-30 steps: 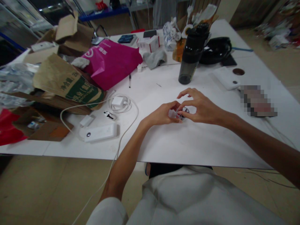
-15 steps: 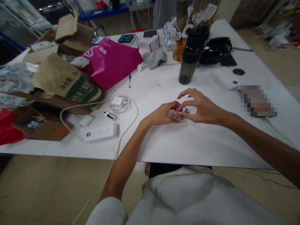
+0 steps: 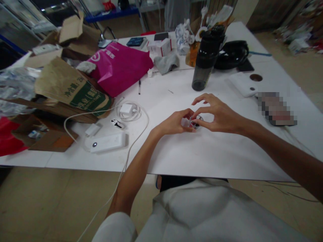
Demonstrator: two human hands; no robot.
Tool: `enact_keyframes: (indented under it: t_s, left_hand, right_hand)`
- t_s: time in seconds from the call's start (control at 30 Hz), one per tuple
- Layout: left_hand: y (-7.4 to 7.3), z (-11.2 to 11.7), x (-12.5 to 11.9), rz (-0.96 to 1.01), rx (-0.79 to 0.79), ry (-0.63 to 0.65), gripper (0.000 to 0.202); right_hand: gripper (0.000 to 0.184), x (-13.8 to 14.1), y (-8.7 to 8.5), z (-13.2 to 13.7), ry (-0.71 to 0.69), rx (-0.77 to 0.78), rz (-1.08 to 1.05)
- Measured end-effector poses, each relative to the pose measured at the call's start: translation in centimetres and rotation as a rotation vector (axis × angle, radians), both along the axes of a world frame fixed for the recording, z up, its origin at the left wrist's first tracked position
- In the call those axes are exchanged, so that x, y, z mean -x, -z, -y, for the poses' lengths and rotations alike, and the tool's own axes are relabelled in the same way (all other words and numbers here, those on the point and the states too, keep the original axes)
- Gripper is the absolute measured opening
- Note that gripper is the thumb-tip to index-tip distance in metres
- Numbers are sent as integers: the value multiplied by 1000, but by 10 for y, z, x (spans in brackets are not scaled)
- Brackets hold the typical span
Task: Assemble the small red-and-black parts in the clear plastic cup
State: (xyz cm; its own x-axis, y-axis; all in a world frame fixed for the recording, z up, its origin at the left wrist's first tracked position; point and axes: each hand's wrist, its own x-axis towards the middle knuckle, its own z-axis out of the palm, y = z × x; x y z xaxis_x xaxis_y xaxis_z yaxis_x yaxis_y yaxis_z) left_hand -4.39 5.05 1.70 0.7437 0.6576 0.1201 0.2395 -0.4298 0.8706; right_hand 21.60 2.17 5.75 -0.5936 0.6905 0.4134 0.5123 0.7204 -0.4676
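My left hand [image 3: 175, 122] is curled round a small clear plastic container [image 3: 186, 122], just above the white table [image 3: 176, 154]. From the other side my right hand [image 3: 217, 116] pinches with thumb and index finger at the container's right end, its other fingers raised and bent. A dark, round-looking bit with a trace of red [image 3: 198, 122] shows between the two hands. Fingers partly cover it, so its kind and exactly what the right fingertips grip are unclear.
A dark water bottle [image 3: 205, 62] stands beyond my hands. A phone [image 3: 277, 108] lies at right. Leftward are a white power bank [image 3: 108, 143], a coiled white cable [image 3: 131, 116] and open earbuds case [image 3: 117, 124]. A pink bag [image 3: 123, 67] and cardboard boxes [image 3: 47, 136] crowd the left.
My right hand has shifted very slightly, and a bit of red now shows beside its fingertips. The left hand stays in place round the container.
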Motion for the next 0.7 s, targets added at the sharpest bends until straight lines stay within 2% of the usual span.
enact_keyframes:
  t_s: [0.2, 0.47, 0.7]
  left_hand:
    - [-3, 0, 0, -36, 20, 1, 51]
    - [-2, 0, 0, -27, 30, -3, 54]
    - [-2, 0, 0, -32, 15, -6, 54]
  right_hand:
    - [5, -12, -10, -6, 30, -19, 31]
    - [10, -16, -12, -8, -9, -71, 210]
    - [13, -16, -16, -8, -44, -50, 231]
